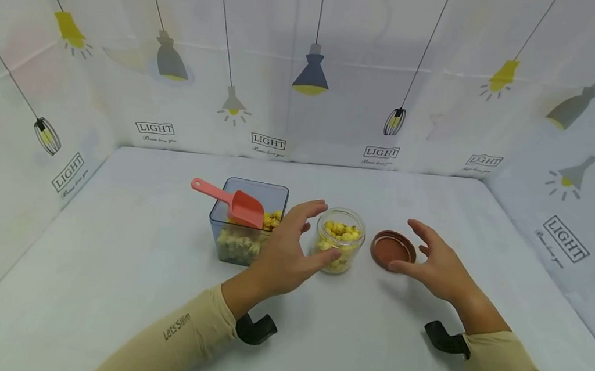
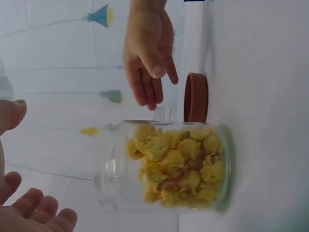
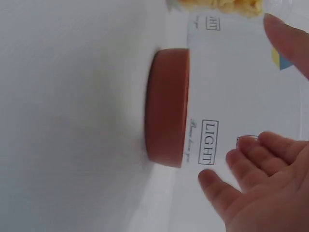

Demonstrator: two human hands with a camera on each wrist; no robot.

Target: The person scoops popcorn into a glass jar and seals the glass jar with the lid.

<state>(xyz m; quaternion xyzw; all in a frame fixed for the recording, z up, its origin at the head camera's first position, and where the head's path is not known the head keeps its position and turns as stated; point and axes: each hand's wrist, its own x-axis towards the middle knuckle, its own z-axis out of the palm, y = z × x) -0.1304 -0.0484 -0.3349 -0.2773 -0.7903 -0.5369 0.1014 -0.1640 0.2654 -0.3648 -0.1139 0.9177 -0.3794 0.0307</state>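
Note:
A clear jar (image 1: pixel 340 241) stands upright with yellow popcorn (image 2: pixel 178 166) inside and its mouth uncovered. My left hand (image 1: pixel 292 252) hovers at the jar's left side, thumb and fingers spread apart, holding nothing. To the right of the jar a reddish-brown lid (image 1: pixel 393 250) lies on the table, hollow side up. Beside that lid my right hand (image 1: pixel 440 266) is held with thumb and fingers apart; a gap separates it from the lid (image 3: pixel 168 108) in the right wrist view.
Left of the jar is a bluish clear bin (image 1: pixel 242 245) holding more popcorn, partly hidden by the left hand. A pink scoop (image 1: pixel 245 207) lies across it, handle over the left rim. The white table (image 1: pixel 115 241) meets a lamp-printed cloth backdrop (image 1: pixel 359 68).

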